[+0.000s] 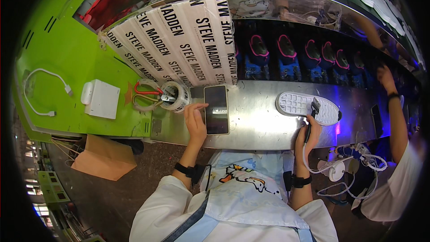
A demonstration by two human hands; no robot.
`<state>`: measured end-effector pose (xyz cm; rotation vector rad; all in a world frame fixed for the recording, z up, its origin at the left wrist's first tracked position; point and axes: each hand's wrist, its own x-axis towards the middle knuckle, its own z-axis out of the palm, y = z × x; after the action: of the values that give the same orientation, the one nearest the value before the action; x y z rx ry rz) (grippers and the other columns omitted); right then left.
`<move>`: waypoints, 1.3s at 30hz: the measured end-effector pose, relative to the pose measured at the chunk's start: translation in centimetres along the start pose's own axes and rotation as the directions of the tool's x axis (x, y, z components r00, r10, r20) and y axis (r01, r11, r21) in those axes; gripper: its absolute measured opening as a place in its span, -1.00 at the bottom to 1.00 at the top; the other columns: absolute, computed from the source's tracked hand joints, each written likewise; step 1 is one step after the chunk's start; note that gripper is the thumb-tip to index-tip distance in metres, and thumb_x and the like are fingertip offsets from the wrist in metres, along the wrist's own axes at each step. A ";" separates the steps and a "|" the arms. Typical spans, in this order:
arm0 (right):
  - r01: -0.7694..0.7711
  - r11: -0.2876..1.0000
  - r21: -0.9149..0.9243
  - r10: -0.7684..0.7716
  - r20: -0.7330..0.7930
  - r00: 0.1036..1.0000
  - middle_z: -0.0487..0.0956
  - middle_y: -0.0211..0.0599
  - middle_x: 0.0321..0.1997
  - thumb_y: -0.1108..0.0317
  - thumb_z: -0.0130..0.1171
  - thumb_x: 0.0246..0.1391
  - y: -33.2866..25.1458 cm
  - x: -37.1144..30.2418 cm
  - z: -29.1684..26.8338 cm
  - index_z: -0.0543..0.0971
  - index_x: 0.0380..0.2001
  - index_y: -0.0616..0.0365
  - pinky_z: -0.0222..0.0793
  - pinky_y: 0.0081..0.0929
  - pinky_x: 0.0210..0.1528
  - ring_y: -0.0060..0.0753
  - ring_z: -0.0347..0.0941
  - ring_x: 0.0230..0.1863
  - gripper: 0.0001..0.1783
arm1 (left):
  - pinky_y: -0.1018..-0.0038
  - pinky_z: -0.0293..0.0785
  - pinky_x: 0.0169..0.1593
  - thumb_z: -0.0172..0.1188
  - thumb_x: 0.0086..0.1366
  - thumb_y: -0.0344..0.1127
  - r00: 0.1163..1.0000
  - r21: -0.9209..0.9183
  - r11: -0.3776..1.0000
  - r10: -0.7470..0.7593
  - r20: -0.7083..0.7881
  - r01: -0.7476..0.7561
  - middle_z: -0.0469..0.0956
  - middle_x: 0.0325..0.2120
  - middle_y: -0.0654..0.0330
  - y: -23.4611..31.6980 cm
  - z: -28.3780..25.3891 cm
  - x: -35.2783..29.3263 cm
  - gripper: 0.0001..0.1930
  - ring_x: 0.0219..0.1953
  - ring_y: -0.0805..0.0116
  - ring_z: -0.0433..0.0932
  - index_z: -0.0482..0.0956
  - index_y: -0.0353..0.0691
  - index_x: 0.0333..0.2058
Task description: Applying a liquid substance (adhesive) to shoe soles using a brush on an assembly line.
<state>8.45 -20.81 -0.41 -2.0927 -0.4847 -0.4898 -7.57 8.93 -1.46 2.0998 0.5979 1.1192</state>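
Observation:
My right hand (309,135) is closed around the dark handle of a brush (315,106) with a thin pale hose trailing from it. The brush's head rests over a white shoe sole (295,103), whose gridded inner side faces up on the metal bench. My left hand (195,123) lies on the bench with its fingers loosely bent and apart, holding nothing. Its fingertips reach the left edge of a dark-screened phone (217,123). Just beyond that hand sits a roll of clear tape (180,98), with red-handled scissors (150,92) leaning in it.
A printed cardboard panel (179,40) stands upright behind the phone. Several pink-rimmed dark shoe uppers (286,47) line the conveyor beyond the metal bench (251,125). A white box (101,99) sits left. At right, a co-worker's arm (397,116) reaches over the line.

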 end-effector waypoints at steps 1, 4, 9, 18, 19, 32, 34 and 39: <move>-0.001 1.000 -0.003 0.001 0.005 1.000 0.51 -0.06 -0.19 0.70 -0.03 -0.11 0.0 0.0 0.0 0.51 -0.09 0.25 0.27 -0.29 0.00 -0.07 0.37 -0.13 -0.56 | 0.34 0.35 -0.03 -0.23 0.38 -0.34 1.000 0.001 1.000 -0.011 -0.012 0.011 0.50 -0.33 0.07 0.1 0.0 0.0 -0.67 -0.19 0.17 0.43 0.55 -0.33 -0.30; -0.004 1.000 0.012 0.004 0.005 1.000 0.50 -0.06 -0.19 0.70 -0.03 -0.12 -0.1 0.0 0.0 0.51 -0.09 0.23 0.27 -0.30 0.00 -0.07 0.37 -0.13 -0.56 | 0.35 0.35 -0.04 -0.24 0.39 -0.34 0.999 -0.011 1.000 -0.030 -0.029 0.030 0.49 -0.33 0.07 0.2 -0.1 0.1 -0.66 -0.21 0.18 0.43 0.55 -0.33 -0.32; 0.003 1.000 0.015 -0.003 -0.004 1.000 0.50 -0.07 -0.19 0.71 -0.05 -0.14 0.1 -0.1 0.1 0.51 -0.09 0.23 0.27 -0.32 0.00 -0.08 0.37 -0.13 -0.54 | 0.35 0.36 -0.05 -0.24 0.40 -0.34 0.997 -0.039 0.998 -0.060 -0.044 0.058 0.49 -0.34 0.08 0.2 -0.1 0.0 -0.66 -0.22 0.18 0.44 0.55 -0.33 -0.32; -0.028 0.999 0.018 0.028 0.009 1.000 0.51 -0.07 -0.17 0.70 -0.03 -0.04 -0.1 -0.1 -0.1 0.51 -0.08 0.24 0.27 -0.33 0.04 -0.08 0.40 -0.09 -0.60 | 0.35 0.34 -0.04 -0.23 0.39 -0.34 0.996 -0.022 0.997 -0.080 -0.035 0.079 0.48 -0.33 0.08 0.4 -0.1 0.1 -0.67 -0.19 0.18 0.43 0.56 -0.33 -0.29; -0.044 0.999 0.029 0.044 0.012 0.999 0.52 -0.07 -0.16 0.69 -0.03 -0.02 -0.1 -0.1 -0.1 0.50 -0.08 0.24 0.28 -0.34 0.04 -0.09 0.41 -0.09 -0.61 | 0.35 0.33 -0.03 -0.22 0.38 -0.34 0.998 -0.011 0.998 -0.067 -0.017 0.067 0.48 -0.33 0.08 0.6 -0.1 0.2 -0.67 -0.19 0.18 0.41 0.56 -0.32 -0.28; -0.103 0.991 0.084 0.106 -0.027 0.994 0.54 -0.10 -0.18 0.55 0.05 0.13 0.6 -0.3 0.5 0.53 -0.12 0.29 0.34 -0.41 -0.03 -0.21 0.47 -0.16 -0.77 | 0.30 0.17 0.05 -0.16 0.34 -0.26 0.985 0.035 0.999 0.013 0.170 -0.019 0.43 -0.31 0.10 0.7 -0.1 0.1 -0.67 -0.16 0.16 0.33 0.59 -0.21 -0.17; -0.103 0.991 0.088 0.106 -0.027 0.994 0.54 -0.09 -0.18 0.55 0.05 0.13 0.5 -0.3 0.4 0.53 -0.13 0.29 0.34 -0.41 -0.03 -0.20 0.46 -0.15 -0.78 | 0.28 0.16 0.05 -0.16 0.35 -0.24 0.974 0.045 0.997 0.048 0.222 -0.060 0.44 -0.29 0.10 0.4 0.0 0.0 -0.67 -0.15 0.16 0.33 0.59 -0.20 -0.17; -0.091 0.992 0.082 0.093 -0.026 0.995 0.54 -0.09 -0.19 0.57 0.05 0.12 0.3 -0.2 0.4 0.53 -0.14 0.29 0.34 -0.42 -0.05 -0.21 0.45 -0.17 -0.77 | 0.29 0.16 0.05 -0.18 0.37 -0.25 0.995 0.108 0.994 -0.007 0.100 -0.004 0.46 -0.29 0.09 -0.4 -0.1 -0.2 -0.67 -0.14 0.16 0.35 0.59 -0.22 -0.19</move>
<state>8.53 -20.63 -0.93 -2.0177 -0.3821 -0.4404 -7.78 9.09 -1.88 2.2327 0.6240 0.9931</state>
